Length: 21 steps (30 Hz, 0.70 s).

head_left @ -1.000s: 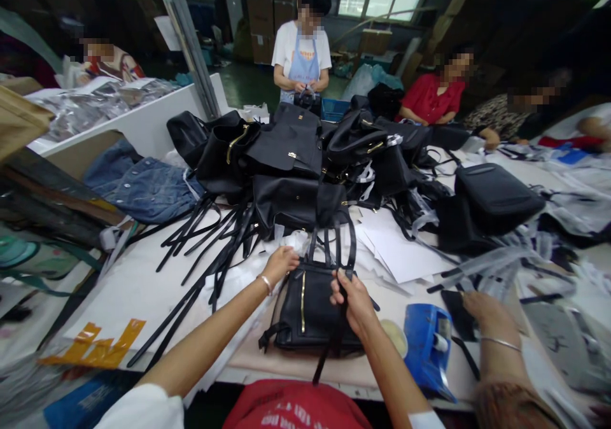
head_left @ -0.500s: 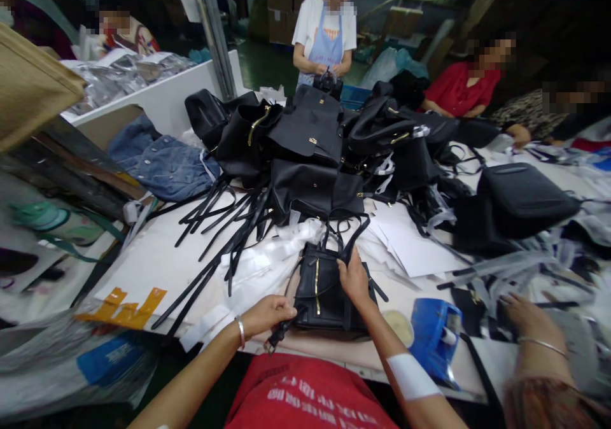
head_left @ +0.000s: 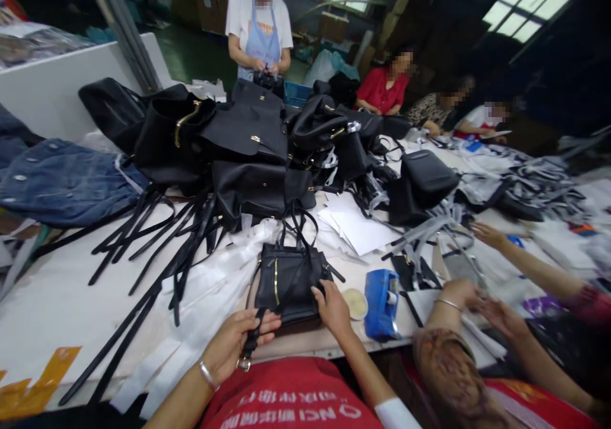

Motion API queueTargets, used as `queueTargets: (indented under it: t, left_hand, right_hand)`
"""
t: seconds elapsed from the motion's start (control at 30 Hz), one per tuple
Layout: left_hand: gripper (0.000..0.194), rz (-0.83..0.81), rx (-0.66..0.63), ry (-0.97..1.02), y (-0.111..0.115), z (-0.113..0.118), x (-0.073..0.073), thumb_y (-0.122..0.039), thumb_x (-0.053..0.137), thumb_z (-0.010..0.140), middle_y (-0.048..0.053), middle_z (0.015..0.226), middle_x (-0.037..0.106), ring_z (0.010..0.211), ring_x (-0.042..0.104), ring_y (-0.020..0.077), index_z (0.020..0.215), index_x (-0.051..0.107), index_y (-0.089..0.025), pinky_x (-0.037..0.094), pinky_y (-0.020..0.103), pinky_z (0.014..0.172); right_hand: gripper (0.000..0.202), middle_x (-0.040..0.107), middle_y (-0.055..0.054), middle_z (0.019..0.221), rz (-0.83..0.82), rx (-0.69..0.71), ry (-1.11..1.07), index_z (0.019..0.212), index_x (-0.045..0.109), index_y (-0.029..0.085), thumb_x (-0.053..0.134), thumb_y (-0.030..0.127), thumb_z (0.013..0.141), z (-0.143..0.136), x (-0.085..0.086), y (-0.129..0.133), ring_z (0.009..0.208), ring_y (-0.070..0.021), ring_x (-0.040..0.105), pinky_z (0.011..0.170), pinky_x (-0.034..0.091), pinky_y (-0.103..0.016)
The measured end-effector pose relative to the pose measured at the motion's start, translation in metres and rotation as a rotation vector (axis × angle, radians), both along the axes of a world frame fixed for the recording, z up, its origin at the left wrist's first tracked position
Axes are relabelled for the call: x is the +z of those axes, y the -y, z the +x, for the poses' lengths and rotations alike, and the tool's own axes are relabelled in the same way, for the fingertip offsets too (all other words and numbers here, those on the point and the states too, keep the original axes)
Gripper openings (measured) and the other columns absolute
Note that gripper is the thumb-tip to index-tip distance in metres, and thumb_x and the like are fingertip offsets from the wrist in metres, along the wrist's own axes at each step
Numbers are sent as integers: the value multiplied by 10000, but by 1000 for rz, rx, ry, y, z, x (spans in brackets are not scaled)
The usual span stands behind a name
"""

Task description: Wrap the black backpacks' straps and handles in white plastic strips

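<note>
A small black bag (head_left: 291,276) with a gold zipper and thin handles lies on the table in front of me. Across my left hand (head_left: 251,330), at the bag's lower left corner, runs a black strap with a metal buckle (head_left: 244,364); the thumb presses on it and the other fingers are stretched out. My right hand (head_left: 330,302) rests at the bag's lower right side, fingers apart, touching its edge. White strips (head_left: 210,282) lie left of the bag. A round tub (head_left: 356,304) and a blue tape dispenser (head_left: 382,305) stand to its right.
Large black bags (head_left: 248,142) are piled behind the small bag, with loose black straps (head_left: 157,276) at the left. White sheets (head_left: 360,225) lie right of centre. A co-worker's hands (head_left: 465,298) are close at the right. A person in an apron (head_left: 262,37) stands across the table.
The view has swung to the right. My left hand has opened its fingers around the strap. My right hand has moved from the bag's upper right down to its lower right edge.
</note>
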<state>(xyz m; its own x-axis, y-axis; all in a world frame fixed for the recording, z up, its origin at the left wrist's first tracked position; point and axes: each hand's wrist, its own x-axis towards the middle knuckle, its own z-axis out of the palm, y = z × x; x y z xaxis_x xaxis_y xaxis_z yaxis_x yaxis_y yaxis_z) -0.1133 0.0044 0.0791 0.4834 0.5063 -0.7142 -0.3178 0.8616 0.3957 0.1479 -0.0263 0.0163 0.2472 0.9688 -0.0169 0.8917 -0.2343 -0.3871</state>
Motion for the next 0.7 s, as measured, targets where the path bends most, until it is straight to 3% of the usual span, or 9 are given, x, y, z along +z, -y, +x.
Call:
queueTargets:
  t: [0.2,0.33,0.53,0.7]
  left_hand:
    - [155,80,66,-109,4,15,0,-109,616,752,170,1162,638,1079,604,297,907,606,-119,548,370,848]
    - [186,108,98,-201,6,25,0,-104,608,754,169,1202,616,1064,613,293,938,595,-125,568,353,793]
    - [299,161,135,-286,7,38,-5,-142,662,718,198,1207,605,1064,610,301,1004,588,-96,556,352,822]
    - [418,83,159,-367,1,47,-12,-234,790,583,210,1125,649,991,640,339,925,586,-109,571,348,734]
  right_hand:
    - [364,605,-123,1126,-44,61,-110,1114,618,197,396,415,924,-9,8,10,1065,-246,549,927,408,-360]
    - [355,642,-84,1074,-47,95,-354,1123,609,210,390,402,919,30,7,2,1013,-214,584,885,435,-319]
    - [303,675,-71,943,-76,-162,-347,980,628,188,393,349,877,107,-6,-5,895,-209,614,792,435,-294]
    - [342,673,-50,789,-160,-124,-492,917,630,189,385,422,866,118,-16,-6,749,-199,623,677,435,-274]
